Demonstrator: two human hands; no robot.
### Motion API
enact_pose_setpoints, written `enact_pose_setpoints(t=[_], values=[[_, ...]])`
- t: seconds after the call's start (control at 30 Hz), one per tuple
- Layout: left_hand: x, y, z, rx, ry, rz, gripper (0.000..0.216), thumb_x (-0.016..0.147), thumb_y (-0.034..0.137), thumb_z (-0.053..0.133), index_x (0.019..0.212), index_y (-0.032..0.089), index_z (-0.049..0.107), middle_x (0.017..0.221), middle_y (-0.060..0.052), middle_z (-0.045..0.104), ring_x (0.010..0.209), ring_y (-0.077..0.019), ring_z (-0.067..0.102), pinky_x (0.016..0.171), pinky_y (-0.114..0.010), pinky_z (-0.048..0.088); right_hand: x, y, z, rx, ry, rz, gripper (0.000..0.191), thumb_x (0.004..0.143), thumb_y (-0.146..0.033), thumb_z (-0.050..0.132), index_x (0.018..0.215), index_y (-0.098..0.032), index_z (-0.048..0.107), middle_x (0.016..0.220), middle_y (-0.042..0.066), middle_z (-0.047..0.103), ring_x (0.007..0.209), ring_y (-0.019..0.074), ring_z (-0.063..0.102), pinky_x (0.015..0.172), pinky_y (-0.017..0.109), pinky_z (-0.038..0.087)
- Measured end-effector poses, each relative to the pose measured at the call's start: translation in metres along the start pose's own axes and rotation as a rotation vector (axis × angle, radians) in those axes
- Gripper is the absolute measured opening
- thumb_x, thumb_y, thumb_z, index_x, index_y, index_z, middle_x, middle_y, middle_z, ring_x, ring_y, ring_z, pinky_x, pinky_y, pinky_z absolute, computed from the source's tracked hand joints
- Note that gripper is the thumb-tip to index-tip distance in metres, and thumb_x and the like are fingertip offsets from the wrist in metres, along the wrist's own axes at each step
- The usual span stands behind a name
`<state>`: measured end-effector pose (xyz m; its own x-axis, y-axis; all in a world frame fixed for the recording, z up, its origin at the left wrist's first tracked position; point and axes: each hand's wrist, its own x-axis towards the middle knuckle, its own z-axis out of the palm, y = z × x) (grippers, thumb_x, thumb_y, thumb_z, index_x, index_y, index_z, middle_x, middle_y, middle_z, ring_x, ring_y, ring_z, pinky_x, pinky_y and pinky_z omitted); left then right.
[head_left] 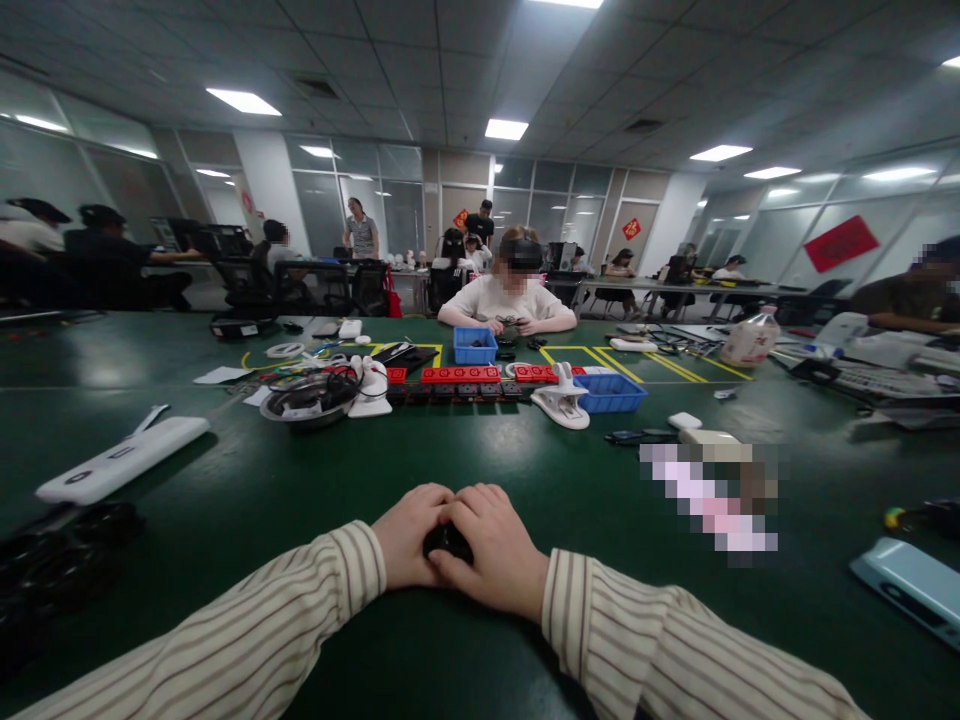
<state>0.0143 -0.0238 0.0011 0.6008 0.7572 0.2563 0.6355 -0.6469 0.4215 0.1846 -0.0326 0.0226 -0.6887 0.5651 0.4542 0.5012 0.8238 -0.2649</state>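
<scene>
My left hand (409, 535) and my right hand (499, 550) come together over the dark green table, fingers curled round a small black rounded object (448, 544). Only part of it shows between my thumbs and palms, so its exact kind is unclear. Both hands are closed on it, with the right fingers meeting the left ones on top. Beyond my hands stand a white clip (564, 400), a row of red and black blocks (460, 376) and a blue bin (611, 392).
A metal bowl (307, 405) of black cabled items stands left of centre. At far left lie a white power strip (124, 460) and glossy black round parts (67, 555). A light blue device (911, 590) lies at right. Across the table sits a person (510, 295) beside another blue bin (475, 346).
</scene>
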Motion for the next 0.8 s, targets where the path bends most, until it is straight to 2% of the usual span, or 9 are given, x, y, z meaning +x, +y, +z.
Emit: enact_pose_setpoints(t=[0.17, 0.3, 0.43, 0.5, 0.6, 0.7, 0.8], values=[[0.001, -0.003, -0.001, -0.038, -0.069, 0.023, 0.041, 0.051, 0.026, 0.07, 0.089, 0.019, 0.06, 0.094, -0.004, 0.049, 0.089, -0.0225, 0.048, 0.082, -0.035, 0.043, 0.0, 0.0, -0.001, 0.098, 0.05, -0.168, 0.019, 0.068, -0.021, 0.048, 0.085, -0.015, 0.054, 0.087, 0.006, 0.056, 0.082, 0.0184, 0.046, 0.074, 0.033, 0.035], [0.002, -0.005, -0.001, -0.062, -0.088, 0.043, 0.042, 0.049, 0.028, 0.071, 0.089, 0.019, 0.06, 0.096, -0.003, 0.05, 0.09, -0.0232, 0.049, 0.084, -0.035, 0.042, 0.001, 0.0, -0.002, 0.165, 0.058, -0.33, 0.022, 0.061, -0.017, 0.041, 0.079, -0.017, 0.053, 0.081, 0.005, 0.058, 0.08, 0.0178, 0.048, 0.077, 0.034, 0.035], [0.001, -0.008, 0.003, -0.031, -0.076, 0.058, 0.053, 0.049, 0.031, 0.072, 0.099, 0.022, 0.058, 0.101, -0.004, 0.052, 0.094, -0.0255, 0.049, 0.088, -0.039, 0.04, 0.001, 0.0, -0.004, 0.211, 0.066, -0.386, 0.028, 0.06, -0.016, 0.038, 0.084, -0.017, 0.053, 0.083, 0.004, 0.06, 0.082, 0.0174, 0.05, 0.086, 0.036, 0.034], [0.0, -0.009, 0.005, -0.013, -0.069, 0.079, 0.06, 0.049, 0.035, 0.073, 0.105, 0.022, 0.054, 0.106, -0.005, 0.053, 0.099, -0.0273, 0.047, 0.092, -0.041, 0.037, 0.001, -0.001, -0.005, 0.223, 0.078, -0.364, 0.03, 0.063, -0.02, 0.039, 0.09, -0.017, 0.052, 0.089, 0.006, 0.059, 0.088, 0.0188, 0.049, 0.088, 0.038, 0.033], [-0.001, -0.008, 0.006, -0.015, -0.009, 0.078, 0.066, 0.051, 0.041, 0.072, 0.109, 0.02, 0.05, 0.111, -0.007, 0.051, 0.103, -0.028, 0.046, 0.095, -0.042, 0.034, 0.001, -0.001, -0.004, 0.186, 0.091, -0.257, 0.031, 0.071, -0.034, 0.045, 0.096, -0.016, 0.051, 0.096, 0.009, 0.056, 0.091, 0.0214, 0.046, 0.084, 0.039, 0.034], [-0.002, -0.004, 0.004, 0.001, 0.047, 0.034, 0.067, 0.051, 0.049, 0.072, 0.106, 0.017, 0.049, 0.108, -0.009, 0.052, 0.099, -0.0278, 0.047, 0.092, -0.043, 0.036, 0.0, 0.0, -0.001, 0.113, 0.083, -0.106, 0.042, 0.072, -0.049, 0.051, 0.097, -0.015, 0.051, 0.097, 0.01, 0.053, 0.088, 0.0218, 0.045, 0.08, 0.039, 0.035], [-0.002, 0.001, 0.001, 0.041, 0.049, 0.018, 0.066, 0.049, 0.054, 0.071, 0.098, 0.016, 0.051, 0.099, -0.008, 0.053, 0.092, -0.0264, 0.049, 0.088, -0.043, 0.038, -0.001, 0.001, 0.002, 0.05, 0.055, -0.016, 0.041, 0.072, -0.051, 0.054, 0.092, -0.015, 0.051, 0.091, 0.007, 0.052, 0.084, 0.0205, 0.044, 0.077, 0.037, 0.035]])
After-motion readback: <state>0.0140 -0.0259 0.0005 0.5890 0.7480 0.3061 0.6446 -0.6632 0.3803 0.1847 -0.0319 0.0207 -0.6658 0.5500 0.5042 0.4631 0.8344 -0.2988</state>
